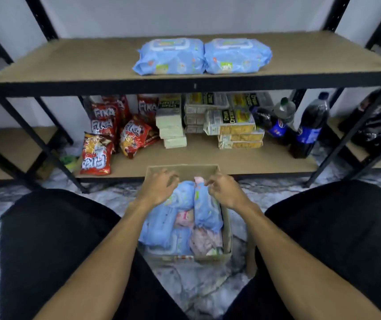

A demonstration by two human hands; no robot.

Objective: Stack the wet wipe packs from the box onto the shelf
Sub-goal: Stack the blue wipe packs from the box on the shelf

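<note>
**Item: wet wipe packs, transfer from box to shelf.**

- **Done:** two blue packs, the left shelved pack (pixel 170 56) and the right shelved pack (pixel 238 55), lie flat, side by side and touching. They are on the upper shelf (pixel 69 58), above and beyond the box (pixel 185 170).
- **Left:** the box still holds most of its stock. Several blue packs and at least two pink packs (pixel 205 241) are crowded inside, so the job reads as early, with no second layer begun.
- **Step in hand (judged):** reaching in for the next pack.
- **Left hand** (pixel 159 185): over the box's far-left part, fingers spread and bent, holding nothing visible. A blue pack (pixel 162 222) lies just beneath it.
- **Right hand** (pixel 224 188): at the box's far-right part, fingertips bunched at the far end of an upright blue pack (pixel 208 211). Motion blur hides whether it is already pinching the wrapper.
- **Also present beyond the box, lower board:** snack bags (pixel 97 155), cracker cartons (pixel 233 125) and soda bottles (pixel 309 128).
</note>
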